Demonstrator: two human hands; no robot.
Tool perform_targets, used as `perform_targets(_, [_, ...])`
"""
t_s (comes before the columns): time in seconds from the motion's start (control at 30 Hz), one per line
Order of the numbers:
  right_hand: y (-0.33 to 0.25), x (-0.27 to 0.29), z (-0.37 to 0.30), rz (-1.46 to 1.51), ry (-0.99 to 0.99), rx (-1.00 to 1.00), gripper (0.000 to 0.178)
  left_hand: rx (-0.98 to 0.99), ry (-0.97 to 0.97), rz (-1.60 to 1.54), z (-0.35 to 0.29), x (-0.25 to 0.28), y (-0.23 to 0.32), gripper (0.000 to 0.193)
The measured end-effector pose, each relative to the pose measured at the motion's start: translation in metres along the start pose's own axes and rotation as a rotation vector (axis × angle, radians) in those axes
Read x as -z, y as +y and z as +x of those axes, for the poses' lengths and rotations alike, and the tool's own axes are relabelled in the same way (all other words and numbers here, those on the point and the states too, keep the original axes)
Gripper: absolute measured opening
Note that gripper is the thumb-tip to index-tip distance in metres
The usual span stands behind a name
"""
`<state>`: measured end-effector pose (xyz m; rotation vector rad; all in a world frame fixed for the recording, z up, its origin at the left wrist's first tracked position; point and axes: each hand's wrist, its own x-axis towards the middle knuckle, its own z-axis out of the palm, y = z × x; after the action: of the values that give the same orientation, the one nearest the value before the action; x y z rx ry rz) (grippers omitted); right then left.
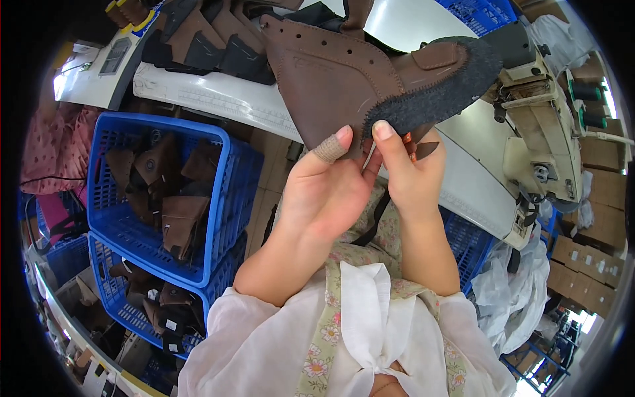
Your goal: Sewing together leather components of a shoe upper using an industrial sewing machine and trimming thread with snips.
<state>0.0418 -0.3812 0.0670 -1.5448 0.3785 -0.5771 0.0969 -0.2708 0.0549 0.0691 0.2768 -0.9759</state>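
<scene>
A brown leather shoe upper [337, 86] is held up in front of me, with a row of eyelet holes, stitched seams and a fuzzy black toe section. My left hand [314, 195] grips its lower edge, the taped thumb lying on the leather and the fingers behind. Beside it, my right hand [413, 172] pinches the edge of the black part, thumb on top. Something small and orange [409, 147] shows between the right hand's fingers; most of it is hidden, so its kind cannot be told.
Beyond the upper is a white worktable [211, 92] with more brown and black leather pieces [205, 43]. A sewing machine [539, 126] stands at the right. Two stacked blue crates [221, 192] of leather parts are at the left. Clear plastic bags [512, 291] hang at the lower right.
</scene>
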Motion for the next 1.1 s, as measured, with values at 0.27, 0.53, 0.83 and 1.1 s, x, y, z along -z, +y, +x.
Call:
perform_targets(0.27, [0.003, 0.000, 0.006, -0.311, 0.045, 0.152, 0.021, -0.062, 0.006, 0.070, 0.003, 0.006, -0.004, 0.036])
perform_targets(0.53, [0.007, 0.000, 0.006, -0.262, 0.045, 0.144, 0.023, -0.070, 0.095, 0.202, 0.001, 0.005, -0.003, 0.043])
perform_targets(0.83, [-0.010, 0.010, 0.009, -0.273, -0.103, -0.069, 0.021, -0.134, 0.102, 0.285, 0.001, 0.016, -0.005, 0.037])
perform_targets(1.1, [-0.005, 0.013, 0.008, -0.314, -0.147, 0.000, 0.018, -0.036, 0.078, 0.158, -0.002, 0.009, 0.005, 0.031])
